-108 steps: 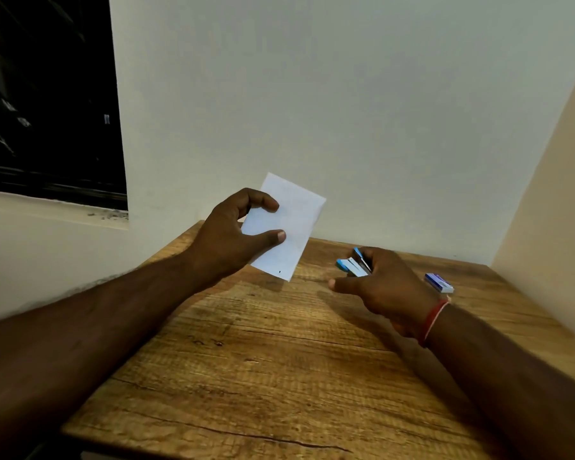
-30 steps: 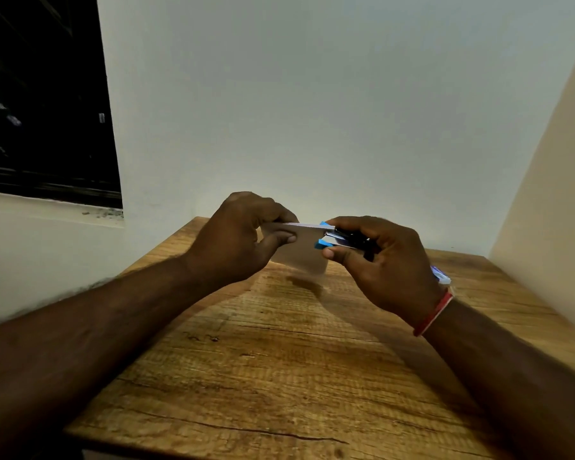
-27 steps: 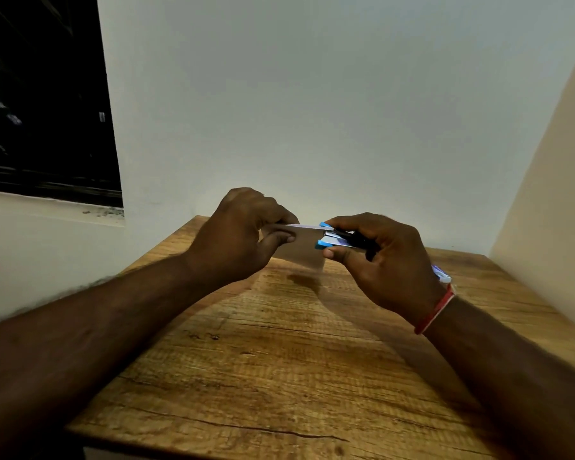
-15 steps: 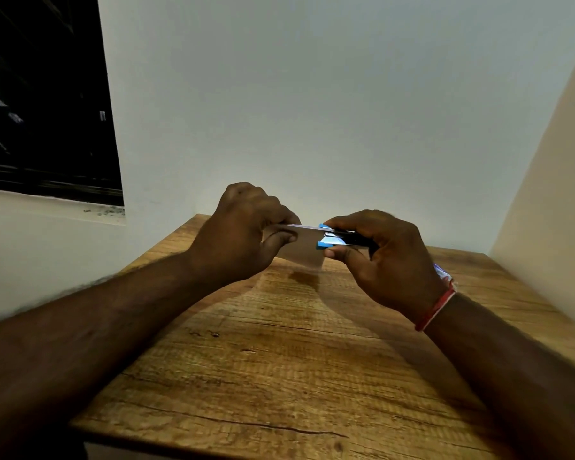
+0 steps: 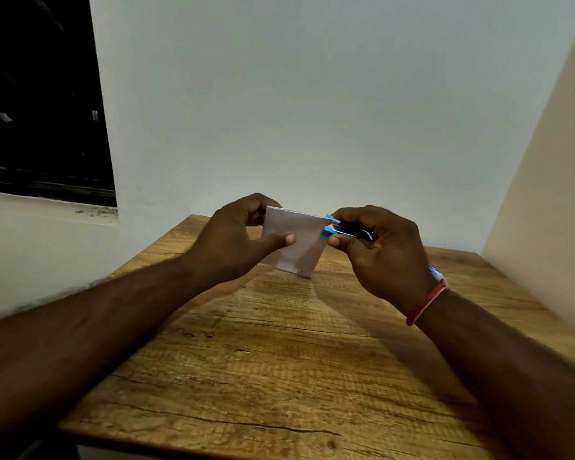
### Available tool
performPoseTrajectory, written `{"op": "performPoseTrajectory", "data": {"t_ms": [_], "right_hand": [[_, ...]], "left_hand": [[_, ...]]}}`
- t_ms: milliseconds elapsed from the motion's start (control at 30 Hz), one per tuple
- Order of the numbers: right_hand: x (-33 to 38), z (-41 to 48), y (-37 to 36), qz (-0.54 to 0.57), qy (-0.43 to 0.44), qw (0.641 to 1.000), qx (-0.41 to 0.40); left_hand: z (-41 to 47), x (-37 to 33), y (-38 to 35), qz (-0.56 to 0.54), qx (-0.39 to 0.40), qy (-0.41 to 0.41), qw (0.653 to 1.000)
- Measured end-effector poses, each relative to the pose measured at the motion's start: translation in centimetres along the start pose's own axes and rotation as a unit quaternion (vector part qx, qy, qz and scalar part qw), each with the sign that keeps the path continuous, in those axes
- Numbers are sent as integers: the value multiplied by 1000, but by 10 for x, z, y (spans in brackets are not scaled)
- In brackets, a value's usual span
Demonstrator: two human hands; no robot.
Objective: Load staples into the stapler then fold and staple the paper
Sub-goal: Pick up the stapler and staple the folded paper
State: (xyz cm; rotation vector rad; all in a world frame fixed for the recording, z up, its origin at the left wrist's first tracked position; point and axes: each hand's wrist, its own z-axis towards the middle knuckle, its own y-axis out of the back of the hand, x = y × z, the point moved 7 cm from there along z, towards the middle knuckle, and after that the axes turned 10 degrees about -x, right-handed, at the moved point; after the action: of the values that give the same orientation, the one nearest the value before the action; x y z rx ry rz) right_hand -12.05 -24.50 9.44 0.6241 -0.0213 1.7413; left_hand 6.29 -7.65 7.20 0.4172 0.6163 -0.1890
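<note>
Head view, the only one: the folded paper [image 5: 296, 242] is held in the air above the far half of the wooden table [image 5: 279, 360], at about 12 o'clock from the table's middle. It is pinched at its 9 o'clock edge by the left hand [image 5: 236, 240], thumb in front and fingers curled behind, closed on the sheet. The small blue and black stapler [image 5: 344, 229] is gripped in the right hand [image 5: 382, 250], fingers wrapped over the top and thumb beneath, clamped around it; its blue tips are set at the paper's 3 o'clock edge, near the upper corner, with the edge seemingly between them. The paper is judged light, limp and easily creased, so it is best held near the fold and close to the stapling point, where it sags least. The stapler is judged rigid, small and light, best squeezed top and bottom at its front half. Most of the stapler body is hidden by the right hand; whether a staple is driven cannot be told. A small blue and white object [image 5: 435, 271] behind the right wrist is mostly covered and unidentifiable. A red wrist band [image 5: 427, 302] is noted.
</note>
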Motion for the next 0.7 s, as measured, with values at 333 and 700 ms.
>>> {"op": "performPoseTrajectory", "data": {"t_ms": [333,700], "right_hand": [[-14,-2,-3,108,-122,987,3],[-18,-18,-25,169,-169,967,85]], "left_hand": [[-4,12,-4,-99,7,74,992],[-5,5,0,-111,-4,102,989]]}}
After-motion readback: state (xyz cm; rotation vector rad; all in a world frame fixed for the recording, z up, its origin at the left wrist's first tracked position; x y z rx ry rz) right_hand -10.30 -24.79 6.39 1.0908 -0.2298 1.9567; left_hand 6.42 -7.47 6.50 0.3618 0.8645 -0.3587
